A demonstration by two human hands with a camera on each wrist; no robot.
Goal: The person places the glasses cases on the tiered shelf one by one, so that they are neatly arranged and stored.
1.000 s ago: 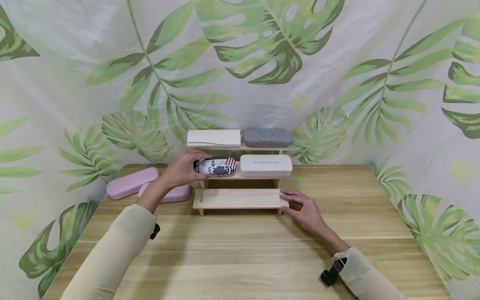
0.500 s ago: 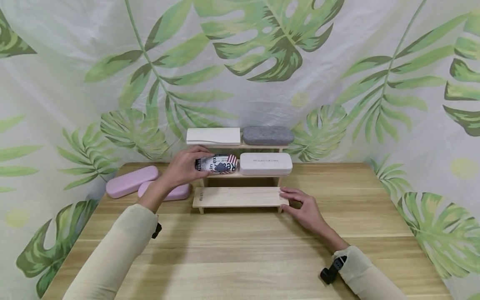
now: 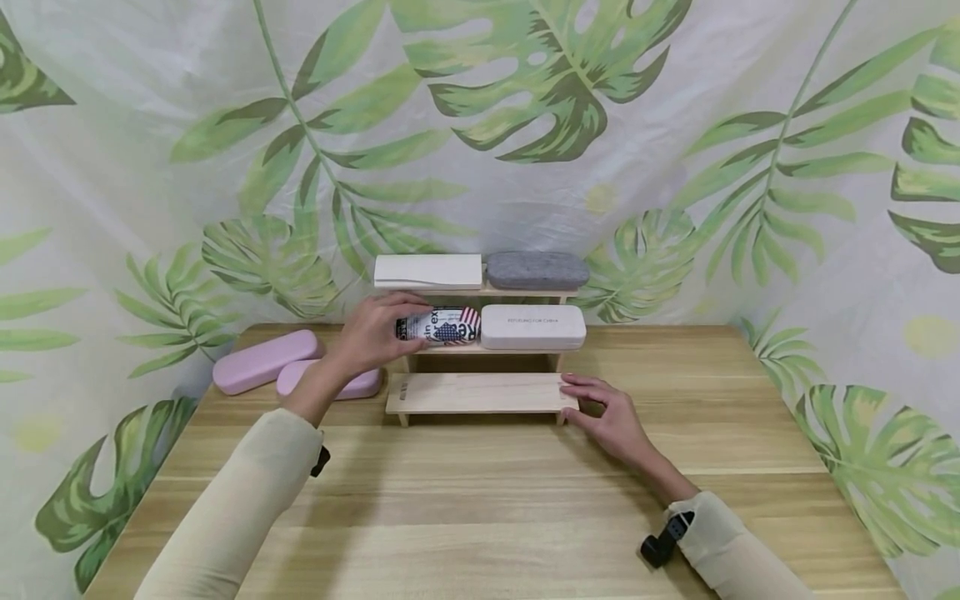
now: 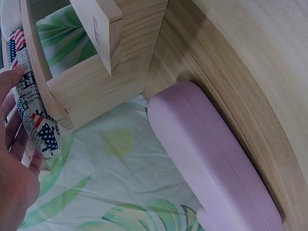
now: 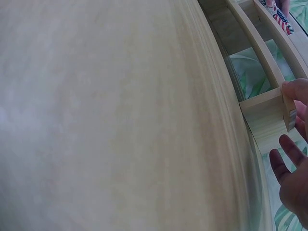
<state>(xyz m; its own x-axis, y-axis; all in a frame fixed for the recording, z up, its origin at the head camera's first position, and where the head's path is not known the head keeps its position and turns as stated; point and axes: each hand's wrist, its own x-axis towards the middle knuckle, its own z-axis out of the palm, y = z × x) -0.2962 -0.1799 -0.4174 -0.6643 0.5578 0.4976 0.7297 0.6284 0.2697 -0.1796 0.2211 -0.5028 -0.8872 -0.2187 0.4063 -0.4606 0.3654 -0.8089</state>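
My left hand (image 3: pixel 369 335) holds a glasses case (image 3: pixel 442 326) printed with flags and lettering, thumb on the near side and fingers over the top. The case lies at the left of the middle tier of a wooden step rack (image 3: pixel 480 393). Its right end is right beside a white glasses case (image 3: pixel 533 327) with small print. In the left wrist view the printed case (image 4: pixel 34 103) runs along the tier's edge. My right hand (image 3: pixel 611 421) grips the right end of the lowest tier; in the right wrist view its thumb is on the board's end.
On the top tier sit a white case (image 3: pixel 427 272) and a grey fabric case (image 3: pixel 537 270). Two pink cases, one (image 3: pixel 265 362) partly behind the other (image 3: pixel 358 385), lie on the table (image 3: pixel 480 517) left of the rack. A leaf-patterned cloth (image 3: pixel 480 183) hangs close behind.
My left hand has shifted slightly right with the printed case, closing the small gap to the white case. The right hand stays on the rack's end.
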